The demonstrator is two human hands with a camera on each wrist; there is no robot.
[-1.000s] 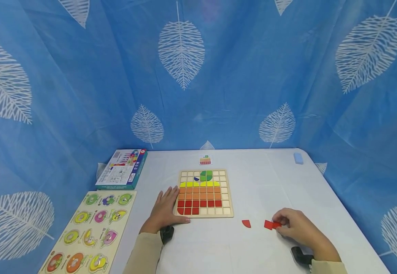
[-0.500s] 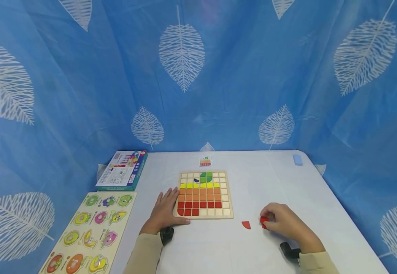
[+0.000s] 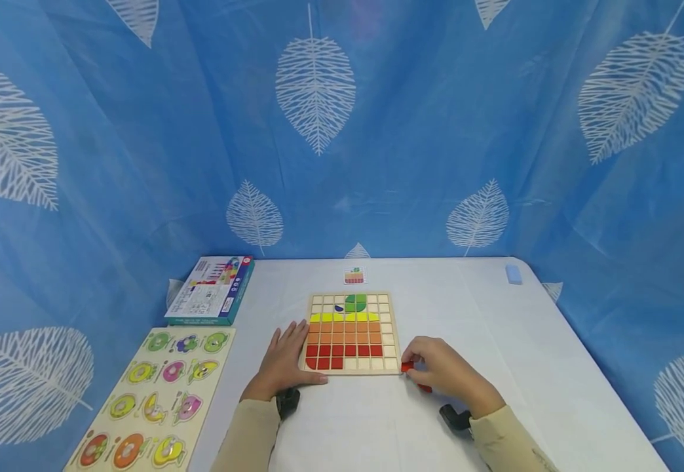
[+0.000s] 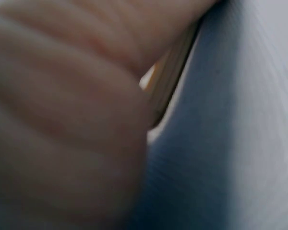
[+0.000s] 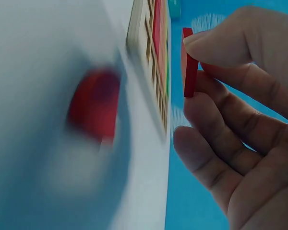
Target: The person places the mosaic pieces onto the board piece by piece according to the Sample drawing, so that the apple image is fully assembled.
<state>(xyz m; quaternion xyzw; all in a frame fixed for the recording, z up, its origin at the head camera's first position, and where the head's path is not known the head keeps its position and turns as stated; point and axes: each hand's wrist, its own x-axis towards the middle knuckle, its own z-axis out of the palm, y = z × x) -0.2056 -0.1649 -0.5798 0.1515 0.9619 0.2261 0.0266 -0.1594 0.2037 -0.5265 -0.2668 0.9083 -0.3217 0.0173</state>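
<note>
A wooden grid board (image 3: 386, 340) lies on the white table, with yellow, orange, red and green tiles in many of its cells. At its left edge rests my left hand (image 3: 281, 364), fingers spread along the side and thumb along the front edge. My right hand (image 3: 445, 369) pinches a red square tile (image 5: 189, 62) between thumb and fingers, near the board's front right corner. Another patch of red shows behind that tile, between the fingers. Under the right hand, a red quarter-round tile (image 3: 425, 388) lies on the table, partly covered; it appears blurred in the right wrist view.
Behind the board lies a small picture card (image 3: 354, 276). A fruit puzzle board (image 3: 132, 408) and a flat box (image 3: 212, 292) are at the left. At the back right sits a light blue block (image 3: 513, 274). Blue leaf-patterned cloth (image 3: 377, 164) hangs behind the table.
My right hand has gathered up the loose red square pieces and moved left to the board's front right corner, over the quarter-round tile. My left hand has stayed in place.
</note>
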